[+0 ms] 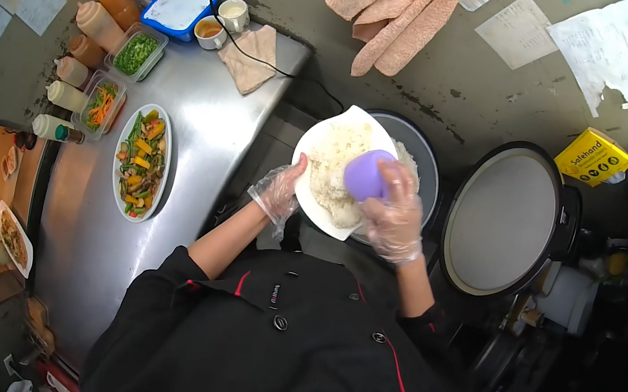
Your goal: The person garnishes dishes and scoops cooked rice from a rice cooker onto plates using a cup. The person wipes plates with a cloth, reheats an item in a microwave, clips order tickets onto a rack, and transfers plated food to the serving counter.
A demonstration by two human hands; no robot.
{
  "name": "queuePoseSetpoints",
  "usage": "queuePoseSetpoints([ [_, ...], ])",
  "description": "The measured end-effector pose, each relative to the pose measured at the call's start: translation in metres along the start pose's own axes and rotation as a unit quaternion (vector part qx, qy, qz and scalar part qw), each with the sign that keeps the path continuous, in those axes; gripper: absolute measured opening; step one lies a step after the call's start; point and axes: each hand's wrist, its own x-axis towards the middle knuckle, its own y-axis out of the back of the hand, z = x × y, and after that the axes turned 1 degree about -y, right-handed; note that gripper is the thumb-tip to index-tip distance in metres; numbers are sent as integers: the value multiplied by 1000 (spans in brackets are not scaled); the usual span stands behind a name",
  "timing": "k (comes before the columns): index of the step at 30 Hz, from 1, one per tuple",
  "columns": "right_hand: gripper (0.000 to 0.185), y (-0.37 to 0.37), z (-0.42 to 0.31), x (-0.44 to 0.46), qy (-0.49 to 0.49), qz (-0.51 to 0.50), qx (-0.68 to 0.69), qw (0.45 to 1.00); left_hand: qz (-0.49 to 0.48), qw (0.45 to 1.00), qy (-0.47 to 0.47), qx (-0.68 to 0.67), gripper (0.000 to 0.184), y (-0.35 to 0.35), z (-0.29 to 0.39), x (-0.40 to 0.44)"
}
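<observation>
Both hands in clear gloves. Left hand (pixel 280 191) — fingers gripping the left edge of a white plate (pixel 304 150), which is held over the near left part of a large round pot (pixel 428 164), right of the steel counter (pixel 198 126). Rice (pixel 331 162) covers much of the plate. Right hand (pixel 394 220) — fingers wrapped about a purple cup (pixel 364 176), located over the plate's right side; contact with the rice cannot be told. More rice shows in the pot. Round lid (pixel 501 220) to its right. On the counter, left: mixed vegetables (pixel 142 162) on an oval plate (pixel 162 188).
</observation>
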Motion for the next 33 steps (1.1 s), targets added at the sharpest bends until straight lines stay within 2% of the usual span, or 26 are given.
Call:
queuePoseSetpoints([
  [1,13,-11,-3,-3,-7,-28,-31,999,-12,1000,6,8,63,1,-1,2],
  [4,13,-28,21,11,-11,-2,121,993,-16,999,35,18,63,11,-12,9],
  [5,13,-30,35,12,-52,30,185,981,-11,999,47,21,63,16,-16,11],
  [8,12,12,47,14,-56,82,186,978,21,999,29,40,63,8,-16,8],
  [9,21,25,40,13,-25,73,129,989,1,999,22,31,63,12,-16,9],
  [13,13,-1,-4,-12,-16,3,29,999,10,999,34,18,60,7,-8,6],
  [16,9,-30,7,-6,-85,104,-14,991,-4,998,39,44,62,3,-7,3],
  [17,9,-32,15,-1,-91,112,-11,989,-1,998,41,51,62,0,-6,2],
  [20,8,-21,9,-2,-53,34,29,998,24,998,34,50,62,3,-8,5],
  [23,8,2,16,3,-28,70,87,993,38,997,34,64,64,8,-6,9],
  [26,8,-13,10,20,-17,50,58,997,33,994,55,84,67,4,-5,8],
  [28,8,-27,21,21,-44,34,46,997,36,994,55,91,67,2,-5,12],
  [31,6,-6,38,16,-67,43,61,995,61,997,3,42,61,4,-7,14],
  [33,7,14,18,-3,-71,3,95,993,62,997,-41,12,60,2,-2,12],
])
